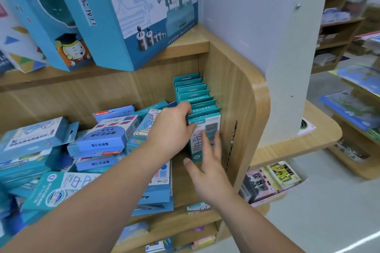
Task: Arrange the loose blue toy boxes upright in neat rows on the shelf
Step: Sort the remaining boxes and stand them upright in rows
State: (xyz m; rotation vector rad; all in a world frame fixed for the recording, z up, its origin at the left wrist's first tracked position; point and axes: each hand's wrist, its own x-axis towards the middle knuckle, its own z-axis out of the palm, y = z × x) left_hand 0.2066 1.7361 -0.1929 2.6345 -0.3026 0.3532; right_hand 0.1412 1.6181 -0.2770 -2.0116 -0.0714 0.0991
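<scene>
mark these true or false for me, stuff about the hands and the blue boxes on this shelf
1. The row of upright teal cardboard boxes stands against the wooden right side wall of the shelf. True.
2. The right hand is a fist closed round a box. False: its fingers lie straight against the front box.
3. The pile of loose blue boxes lies right of the row. False: it lies to its left.
4. The left hand grips the row's left side near the front. True.

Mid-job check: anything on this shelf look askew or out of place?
Yes. Left of the upright row, a heap of boxes lies flat and crisscrossed, some with print upside down. The row itself stands straight against the shelf wall.
</scene>
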